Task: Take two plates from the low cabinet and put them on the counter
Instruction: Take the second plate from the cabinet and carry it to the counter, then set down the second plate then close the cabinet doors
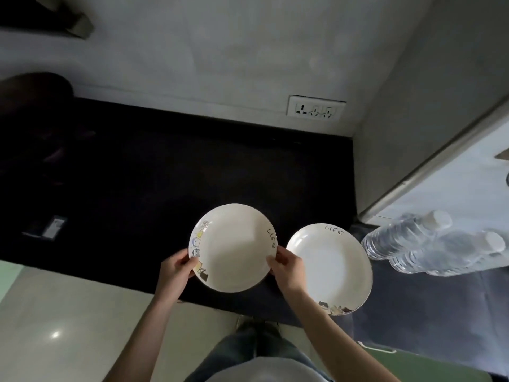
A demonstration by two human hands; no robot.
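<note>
One plate (pixel 232 248) is gripped at its rim by both hands, fingers (pixel 275 261) clamped. A second plate (pixel 330 267) lies beside it on the dark desk (pixel 137 175).

Two white plates (pixel 232 248) (pixel 329 268), two water bottles (pixel 405 234) (pixel 446 253), one wall socket (pixel 316 108), two hands (pixel 176 268) (pixel 287 268).

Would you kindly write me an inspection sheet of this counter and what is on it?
Surface: dark counter, mostly bare.
Job's things: left plate held by both hands; right plate lying on the counter.
Clutter: two water bottles on their sides at right; small dark item at left.
Grip: left hand and right hand on opposite rims of the left plate.
Cables: nothing seen.
Surroundings: wall socket; pale floor.
</note>
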